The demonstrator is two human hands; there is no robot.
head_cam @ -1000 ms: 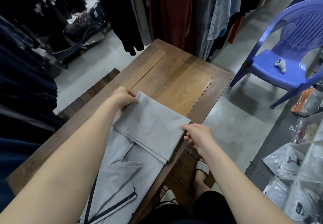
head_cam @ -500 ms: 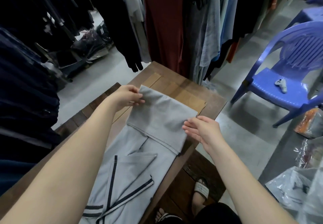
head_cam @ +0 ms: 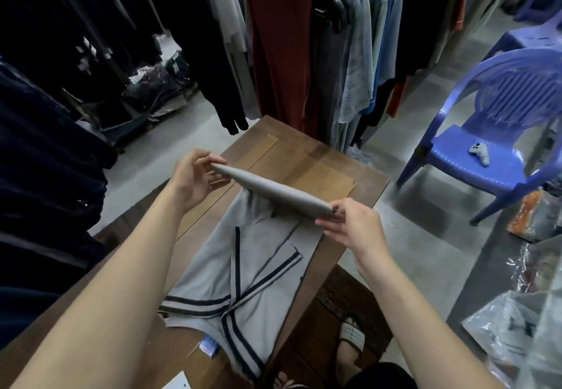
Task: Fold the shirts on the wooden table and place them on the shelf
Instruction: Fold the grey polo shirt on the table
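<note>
On the left, the left hand point(head_cam: 194, 176) is raised above the bench point(head_cam: 319, 169), its fingers point(head_cam: 216, 160) pinching one end of a doubled edge of the grey shirt point(head_cam: 258, 267). The shirt lies lengthwise down the wood. Its dark-striped sleeves are crossed at the near end, and its far end is lifted clear of the surface. At the other end of that edge, near the bench's right side, the right hand point(head_cam: 355, 224) has its fingers point(head_cam: 330, 223) pinched on the cloth too.

To my eye this is mid-fold, on the lengthwise fold of the body. Next, both hands would need to travel level together, lay the edge square over the sleeves, and press it flat. Further right stands a purple chair point(head_cam: 486, 151). I can see no shelf from here.
</note>
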